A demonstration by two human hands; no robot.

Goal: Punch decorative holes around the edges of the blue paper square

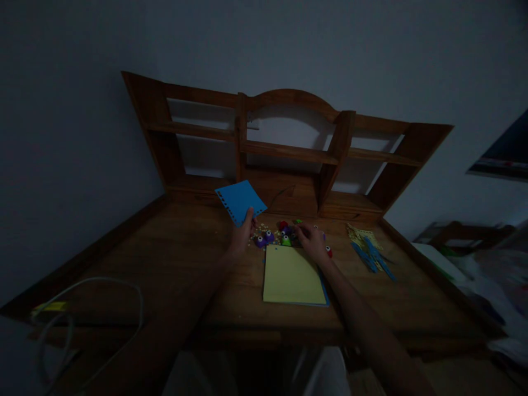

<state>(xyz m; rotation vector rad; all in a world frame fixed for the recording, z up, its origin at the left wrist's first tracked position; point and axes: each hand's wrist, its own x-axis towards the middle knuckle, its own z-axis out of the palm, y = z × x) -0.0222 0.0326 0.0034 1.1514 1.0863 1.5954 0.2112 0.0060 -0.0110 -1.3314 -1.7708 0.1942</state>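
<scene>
nearest, yellow paper lies on the desk, where the right forearm beside it could nudge it askew. the right hand reaches among the small eyed figures, its grip impossible to tell; fumbling could topple one. the left hand pinches the raised blue sheet near its holed edge, where squeezing may crease or tear it.

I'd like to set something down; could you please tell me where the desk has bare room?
The desk is barest between the cable and left arm, with a smaller patch between the right arm and blue strips. It is crowded around the toys beyond the yellow paper.
</scene>
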